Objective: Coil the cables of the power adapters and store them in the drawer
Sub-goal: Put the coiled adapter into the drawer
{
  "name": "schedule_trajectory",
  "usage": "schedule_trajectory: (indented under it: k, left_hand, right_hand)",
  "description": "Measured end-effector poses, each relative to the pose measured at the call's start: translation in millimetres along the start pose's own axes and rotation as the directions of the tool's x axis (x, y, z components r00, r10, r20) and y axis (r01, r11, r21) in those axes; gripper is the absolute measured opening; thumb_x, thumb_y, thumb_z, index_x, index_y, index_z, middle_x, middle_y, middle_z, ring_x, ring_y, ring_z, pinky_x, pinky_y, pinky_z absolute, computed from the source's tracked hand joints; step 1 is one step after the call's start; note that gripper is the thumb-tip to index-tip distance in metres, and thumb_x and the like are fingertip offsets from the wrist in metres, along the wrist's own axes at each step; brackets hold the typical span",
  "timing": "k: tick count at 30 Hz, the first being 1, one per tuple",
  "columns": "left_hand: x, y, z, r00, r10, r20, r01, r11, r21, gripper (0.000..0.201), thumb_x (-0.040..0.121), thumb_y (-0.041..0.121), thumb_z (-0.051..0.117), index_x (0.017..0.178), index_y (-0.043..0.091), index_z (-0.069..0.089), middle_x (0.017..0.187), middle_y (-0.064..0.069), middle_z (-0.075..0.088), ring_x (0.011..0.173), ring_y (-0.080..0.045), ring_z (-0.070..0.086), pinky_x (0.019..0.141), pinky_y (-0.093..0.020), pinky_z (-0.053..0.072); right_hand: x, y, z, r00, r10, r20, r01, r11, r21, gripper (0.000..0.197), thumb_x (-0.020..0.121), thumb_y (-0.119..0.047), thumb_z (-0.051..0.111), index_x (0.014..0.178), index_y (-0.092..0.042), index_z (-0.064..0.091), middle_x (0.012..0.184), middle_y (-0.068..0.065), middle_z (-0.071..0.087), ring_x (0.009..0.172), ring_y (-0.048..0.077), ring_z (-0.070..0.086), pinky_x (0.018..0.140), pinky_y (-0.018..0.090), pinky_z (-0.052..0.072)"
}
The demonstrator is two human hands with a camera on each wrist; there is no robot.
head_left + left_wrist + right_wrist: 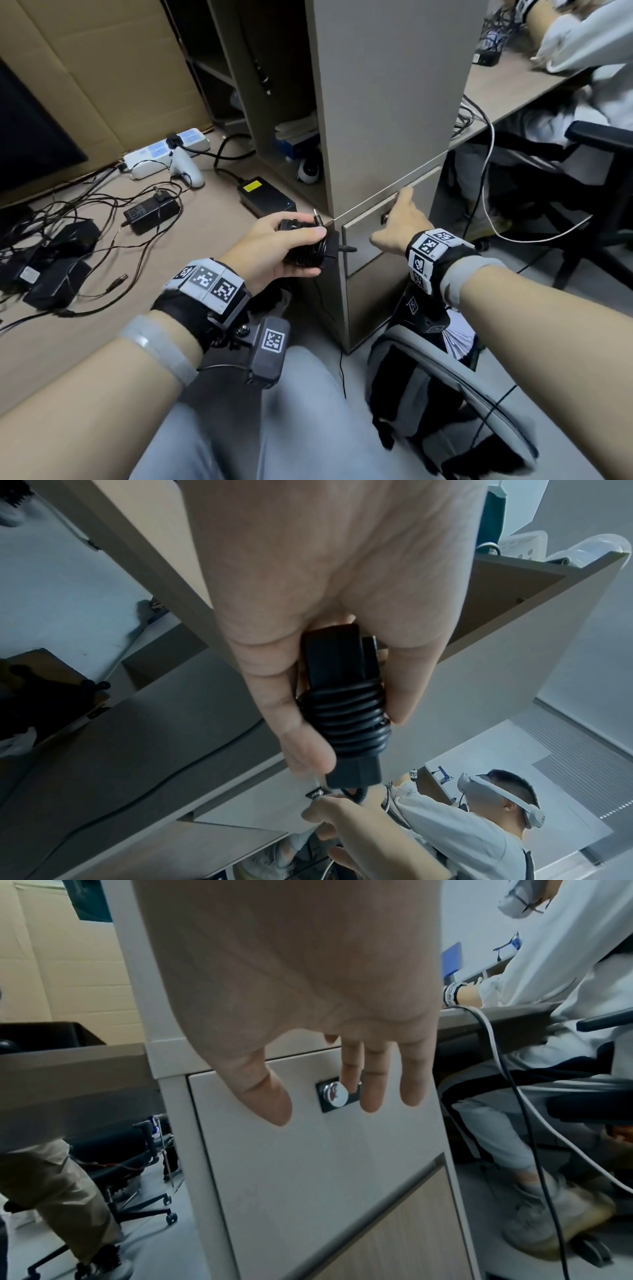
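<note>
the power adapter [310, 245], a black block with its cable wound in tight turns around the middle, sits in the left hand [274, 246], fingers curled over the top and thumb underneath, so the hand is closed around it. it is held in the air just in front of the desk's corner, right beside the drawer [373, 233]. its long axis runs roughly left to right, the end with the cable exit pointing toward the drawer front; a barrel plug [318, 219] sticks up from the coil.

the right hand [399, 222] is opened out, fingers nearly straight, reaching onto the drawer front. in the right wrist view the fingertips [369, 1102] lie just beside the round metal knob [336, 1095]; whether they touch it cannot be told. the drawer is closed.

other adapters [150, 210] and loose cables lie on the desk [205, 212] to the left.
</note>
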State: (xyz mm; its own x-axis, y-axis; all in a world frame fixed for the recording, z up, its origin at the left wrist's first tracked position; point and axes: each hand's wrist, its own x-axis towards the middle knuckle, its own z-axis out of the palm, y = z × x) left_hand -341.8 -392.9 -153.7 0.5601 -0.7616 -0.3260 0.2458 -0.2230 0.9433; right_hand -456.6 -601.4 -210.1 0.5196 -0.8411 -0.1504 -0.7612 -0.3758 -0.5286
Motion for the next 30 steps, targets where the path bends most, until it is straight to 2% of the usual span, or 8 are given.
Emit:
schedule_trajectory:
  k: [4,7,9,13,18,21,23,30]
  left_hand:
    - [4,-4,14,0.999,-0.007,0.031,0.007,1.000,0.015,0.035,0.089,0.009,0.080,0.122,0.008,0.069,0.118,-0.015,0.069,0.093,-0.028,0.077,0.068,-0.042,0.063]
    - [7,-9,22,0.998,-0.019,0.060,0.018,1.000,0.013,0.034,0.089,0.010,0.081,0.121,0.010,0.070,0.116,-0.014,0.069,0.090,-0.024,0.077,0.068,-0.042,0.063]
    - [8,-12,26,0.997,-0.032,0.071,0.032,0.999,0.002,0.035,0.090,0.012,0.080,0.123,0.008,0.069,0.116,-0.013,0.069,0.090,-0.024,0.076,0.068,-0.042,0.063]
    - [10,-16,37,0.989,-0.080,0.126,0.086,0.995,-0.044,0.030,0.098,0.009,0.068,0.127,0.006,0.065,0.108,-0.012,0.067,0.085,-0.024,0.075,0.070,-0.045,0.066]
    - [23,-26,51,0.968,-0.135,0.210,0.150,0.987,-0.059,0.021,0.096,0.006,0.063,0.115,0.013,0.059,0.111,-0.015,0.068,0.106,-0.042,0.074,0.068,-0.042,0.065]
    - [30,-36,59,0.963,-0.137,0.230,0.134,0.991,0.026,0.020,0.099,0.019,0.069,0.115,0.008,0.066,0.108,-0.017,0.074,0.090,-0.042,0.077,0.065,-0.034,0.060]
    - [34,-42,63,0.960,-0.142,0.241,0.143,0.990,0.013,0.036,0.100,0.030,0.070,0.122,0.001,0.067,0.114,-0.023,0.076,0.083,-0.042,0.078,0.069,-0.033,0.054]
    - [57,-51,69,0.934,-0.179,0.308,0.211,0.975,-0.074,0.058,0.103,0.057,0.055,0.134,0.009,0.063,0.116,-0.015,0.077,0.093,-0.042,0.078,0.051,-0.024,0.050]
  right_hand:
    - [-13,2,-14,0.992,0.110,-0.064,-0.118,0.982,-0.145,0.071,0.081,-0.020,0.071,0.136,-0.017,0.025,0.134,0.014,0.043,0.118,0.036,0.053,0.098,0.047,0.047]
    - [-18,0,-20,0.973,-0.097,-0.207,0.077,0.992,-0.102,0.051,0.083,-0.008,0.059,0.130,-0.010,0.039,0.117,0.015,0.059,0.124,0.041,0.052,0.111,0.051,0.038]
    - [-22,4,-22,0.982,-0.154,-0.108,0.153,0.988,-0.018,0.033,0.087,-0.011,0.047,0.120,-0.009,0.046,0.099,0.013,0.065,0.117,0.042,0.055,0.106,0.051,0.044]
    - [-39,6,-35,1.000,-0.021,-0.020,0.016,0.981,-0.192,0.024,0.097,-0.027,0.043,0.104,-0.007,0.055,0.103,0.012,0.065,0.090,0.034,0.056,0.083,0.039,0.049]
    - [-62,-5,-75,0.958,0.153,0.244,-0.014,0.872,-0.489,0.027,0.093,-0.013,0.049,0.109,-0.002,0.068,0.105,0.013,0.075,0.093,0.031,0.073,0.077,0.031,0.057]
    - [-56,-9,-75,0.860,0.050,0.508,0.094,0.962,-0.254,0.070,0.087,-0.011,0.066,0.152,-0.017,0.042,0.141,0.007,0.060,0.122,0.029,0.063,0.093,0.039,0.057]
    - [-54,-15,-69,0.807,-0.058,0.588,0.091,0.995,-0.026,0.091,0.081,-0.013,0.079,0.155,-0.034,0.031,0.144,-0.004,0.054,0.126,0.024,0.059,0.097,0.050,0.058]
    - [-34,-15,-66,0.833,-0.058,0.550,0.077,0.997,-0.011,0.056,0.078,-0.018,0.091,0.126,-0.020,0.062,0.119,0.008,0.074,0.102,0.032,0.076,0.086,0.055,0.063]
